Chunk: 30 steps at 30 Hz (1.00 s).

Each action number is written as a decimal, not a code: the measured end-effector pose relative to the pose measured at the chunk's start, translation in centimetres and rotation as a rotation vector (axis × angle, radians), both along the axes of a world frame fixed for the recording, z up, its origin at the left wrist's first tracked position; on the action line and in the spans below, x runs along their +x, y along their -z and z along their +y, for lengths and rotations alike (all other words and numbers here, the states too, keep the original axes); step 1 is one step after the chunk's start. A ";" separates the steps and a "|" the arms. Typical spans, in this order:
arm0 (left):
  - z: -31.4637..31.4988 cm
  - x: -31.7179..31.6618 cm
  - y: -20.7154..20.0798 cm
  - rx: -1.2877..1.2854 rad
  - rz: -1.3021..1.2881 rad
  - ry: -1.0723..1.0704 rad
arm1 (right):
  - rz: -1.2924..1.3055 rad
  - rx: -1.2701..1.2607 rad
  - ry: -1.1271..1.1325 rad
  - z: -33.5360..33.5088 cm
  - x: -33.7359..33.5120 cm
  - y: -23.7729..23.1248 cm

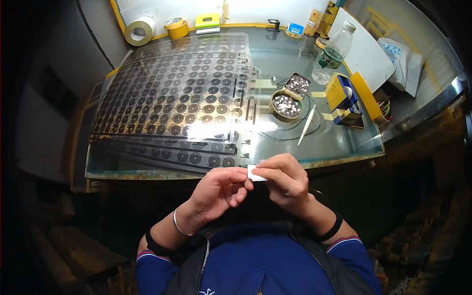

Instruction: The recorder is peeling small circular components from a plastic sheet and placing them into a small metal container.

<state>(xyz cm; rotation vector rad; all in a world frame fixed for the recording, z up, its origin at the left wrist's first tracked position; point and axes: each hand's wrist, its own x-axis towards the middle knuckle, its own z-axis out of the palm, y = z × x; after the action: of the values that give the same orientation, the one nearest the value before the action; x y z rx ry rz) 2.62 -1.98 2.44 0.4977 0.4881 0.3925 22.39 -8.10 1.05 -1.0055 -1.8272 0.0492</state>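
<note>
My right hand (286,179) pinches a small flat white piece (255,173) between thumb and fingers, just in front of the table's near edge. Beside it, my left hand (220,192) has its fingers curled, and its index finger and thumb meet at the left edge of the white piece. What lies between those left fingertips is too small to make out. On the glass table beyond are transparent sheets (162,105) printed with rows of dark ringed circles. To their right, an open round tin (285,114) and its lid (298,85) hold many small silvery bits.
A white pen-like tool (307,125) and a thin dark cable lie right of the tin. Farther right are blue-and-yellow boxes (339,93), a yellow holder (366,96) and a plastic bottle (336,56). Tape rolls (140,31) and a green-yellow box (207,22) line the back.
</note>
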 end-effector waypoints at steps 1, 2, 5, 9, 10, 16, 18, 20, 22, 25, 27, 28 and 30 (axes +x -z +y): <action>-0.2 0.1 0.2 0.000 0.002 0.004 | 0.002 0.000 0.004 0.0 0.1 0.5; -0.4 0.2 0.4 -0.120 -0.069 0.014 | 0.049 0.046 -0.020 0.2 0.1 0.9; -0.8 0.9 0.7 -0.284 -0.215 0.069 | 0.181 0.086 -0.083 0.3 0.3 1.6; -1.0 1.7 0.2 -0.246 -0.023 -0.046 | 0.434 0.002 -0.025 0.0 1.7 2.5; -1.0 1.7 0.1 -0.147 -0.013 -0.049 | 0.497 0.045 0.052 0.3 2.6 2.7; -0.5 2.2 -1.6 0.129 0.087 -0.045 | 0.129 0.047 0.587 1.2 10.1 0.4; 0.4 2.9 -2.9 0.243 0.181 -0.065 | -0.095 -0.046 0.701 1.8 10.9 -0.1; 2.2 4.4 -3.7 0.395 0.288 -0.109 | -0.214 -0.027 0.625 1.9 11.4 -0.6; 4.8 6.4 -4.3 0.559 0.388 -0.139 | -0.447 -0.001 0.469 2.1 11.2 -1.8; 8.7 9.6 -3.8 0.891 0.478 -0.187 | -0.628 -0.016 0.375 3.2 11.2 -1.6; 10.6 11.3 -3.8 1.224 0.614 -0.116 | -0.695 -0.006 0.378 3.7 11.2 -1.4; 11.2 12.0 -3.5 1.303 0.644 -0.111 | -0.751 -0.017 0.342 3.9 11.0 -1.5; 11.9 13.4 -2.6 1.557 0.693 -0.145 | -0.815 -0.011 0.298 4.1 11.2 -1.8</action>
<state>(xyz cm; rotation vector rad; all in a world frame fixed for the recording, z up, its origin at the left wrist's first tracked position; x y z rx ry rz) 16.00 9.89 5.01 2.1595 0.8322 0.7069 33.59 -3.99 2.81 -1.4231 -2.3599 -0.6131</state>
